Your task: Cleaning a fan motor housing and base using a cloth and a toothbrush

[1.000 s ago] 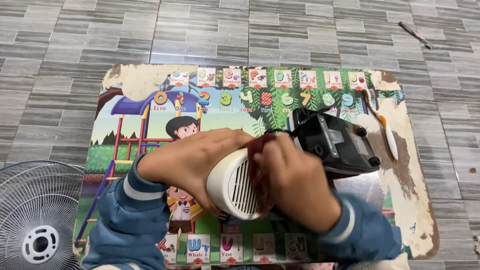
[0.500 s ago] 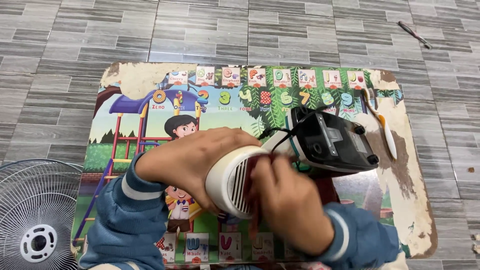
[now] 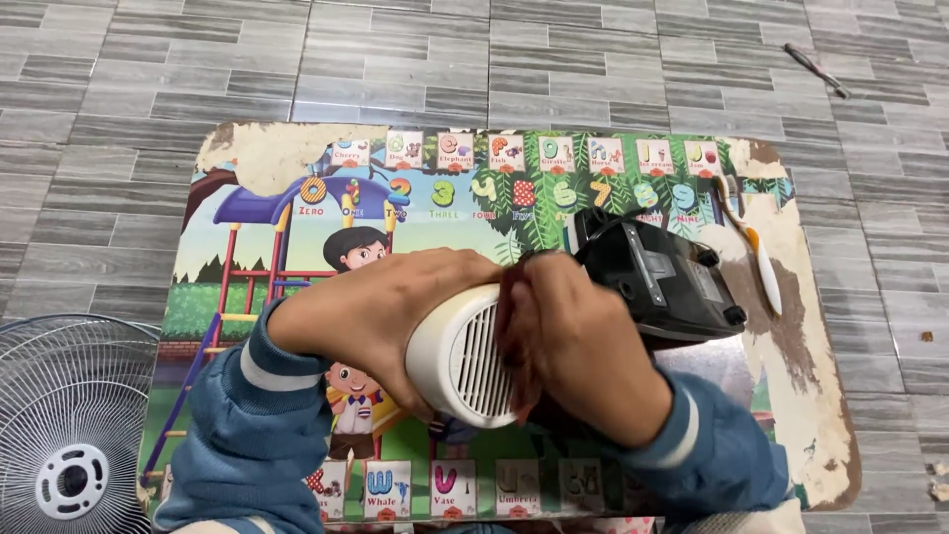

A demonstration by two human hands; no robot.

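here, left hand (image 3: 381, 311) wraps white fan motor housing (image 3: 460, 361) | right hand (image 3: 573, 341) presses dark red cloth (image 3: 514, 346) on its vents

Bare hands, left (image 3: 381, 307) and right (image 3: 578, 346). Blue knitted sleeves (image 3: 242, 435), pale band near each ribbed cuff (image 3: 259, 371).

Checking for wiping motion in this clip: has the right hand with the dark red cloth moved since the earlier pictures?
Yes. The right hand has shifted up across the white vented housing, toward the table's far number row, compared with half a second ago.
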